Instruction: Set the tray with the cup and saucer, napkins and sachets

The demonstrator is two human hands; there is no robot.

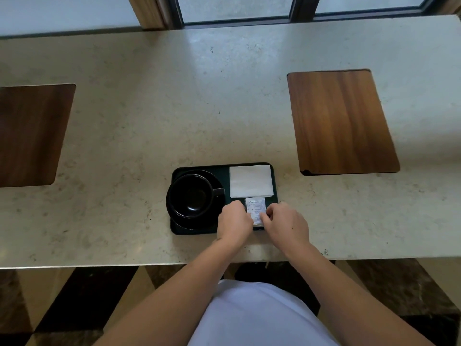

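Two hands are seen over the near right corner of a dark tray [175,228] that sits on the stone tabletop [149,108], close to its near edge. Left hand [234,221] is curled, fingers pinched on the left edge of a small stack of white printed sachets [255,207]. Right hand [285,222] is likewise curled, thumb and fingers closed on the stack's right edge; the sachets are held between both hands, near end hidden under the fingers, so contact with the tray floor cannot be told. Black cup [190,196] is seated upright on a black saucer [217,177] in the tray's left half, handle pointed right toward the napkins. White napkins [250,180] are laid flat in the far right part of the tray, square to its edges; the sachets' far end is just beside or slightly overlapping the napkins' near edge. Two wooden inlays are set in the tabletop: one [341,121] to the far right of the tray, one [30,133] well apart at the left, cut off by the frame. Window frames [299,11] are seen beyond the far edge.
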